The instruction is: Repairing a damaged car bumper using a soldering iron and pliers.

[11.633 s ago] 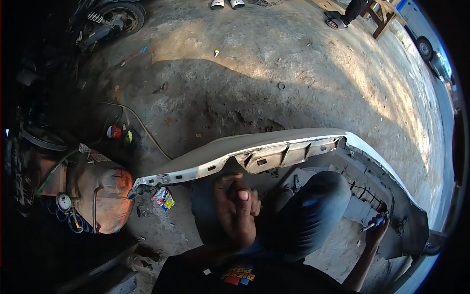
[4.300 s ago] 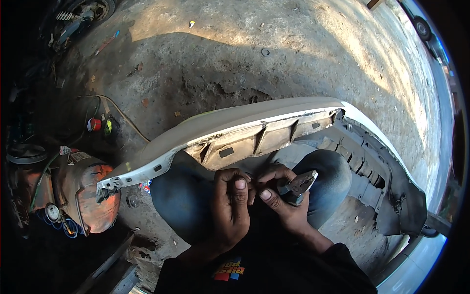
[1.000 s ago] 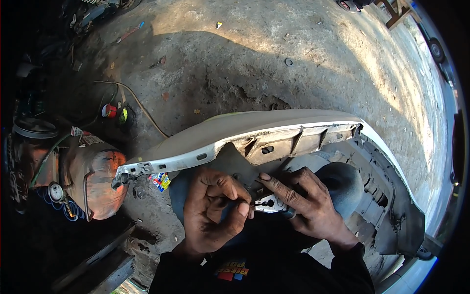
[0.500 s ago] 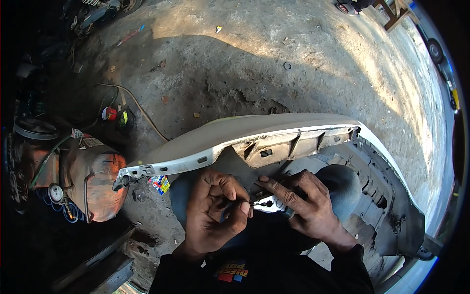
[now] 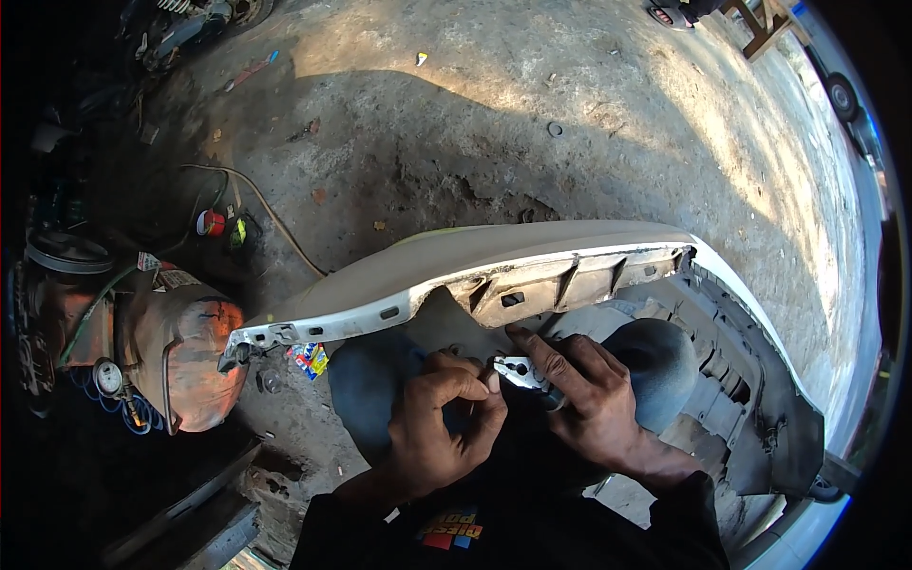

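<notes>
Pliers (image 5: 521, 372), on the near side of the pale bumper (image 5: 418, 274), just below its broken inner flange, metal nose toward the left. Right hand (image 5: 594, 401) is curled around them, handles mostly hidden; forefinger stretched out past the nose toward the flange. Left hand (image 5: 448, 408), also near side of the bumper: thumb and forefinger drawn toward a pinch, tips right at the nose of the pliers. Cannot tell whether they meet or have hold of anything; too small and dark there. Main hazard, in my judgement: nipped skin. Cause: left thumb and the metal nose all but share one spot, so a squeeze at the wrong moment would catch the thumb. Second: a twist of the tool, since the stretched forefinger seems to leave the grip to the other fingers. Third: if anything small is in that pinch, a slip would likely lose it among the grit on the ground (image 5: 313, 427) below the bumper. The flange edge looks ragged; a jerk upward could scrape the right forefinger. Left knee (image 5: 366, 385) and right knee (image 5: 660, 370) are close in under the bumper; whether they bear it, cannot tell, but a shifted leg might rock it. Hose (image 5: 271, 214) runs to the bumper's far edge; dragging the bumper that way could snag it.
</notes>
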The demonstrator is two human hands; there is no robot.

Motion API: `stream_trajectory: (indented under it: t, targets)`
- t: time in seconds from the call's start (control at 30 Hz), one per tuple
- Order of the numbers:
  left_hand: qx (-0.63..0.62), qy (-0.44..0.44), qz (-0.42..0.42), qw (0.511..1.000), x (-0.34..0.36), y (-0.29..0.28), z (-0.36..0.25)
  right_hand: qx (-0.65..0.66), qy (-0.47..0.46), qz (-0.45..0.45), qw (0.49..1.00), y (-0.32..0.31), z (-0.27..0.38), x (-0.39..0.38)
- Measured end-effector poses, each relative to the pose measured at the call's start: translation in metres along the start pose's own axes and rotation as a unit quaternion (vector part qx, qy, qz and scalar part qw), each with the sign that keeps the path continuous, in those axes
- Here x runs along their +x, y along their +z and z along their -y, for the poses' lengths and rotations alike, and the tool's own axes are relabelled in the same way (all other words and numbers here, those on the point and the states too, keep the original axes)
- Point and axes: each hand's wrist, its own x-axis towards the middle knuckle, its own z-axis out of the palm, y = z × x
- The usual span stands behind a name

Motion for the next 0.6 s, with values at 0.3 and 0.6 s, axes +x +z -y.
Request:
stream_trajectory:
  t: [0.3,0.6]
  targets:
    - [-0.337,-0.22,0.045,0.914,0.01,-0.005,-0.007,0.036,0.022,-0.053,0.998,-0.001,-0.002,0.0]
    - [-0.111,-0.126,-0.027,0.985,-0.004,0.006,-0.007,0.034,0.021,-0.091,0.995,0.002,0.0,0.002]
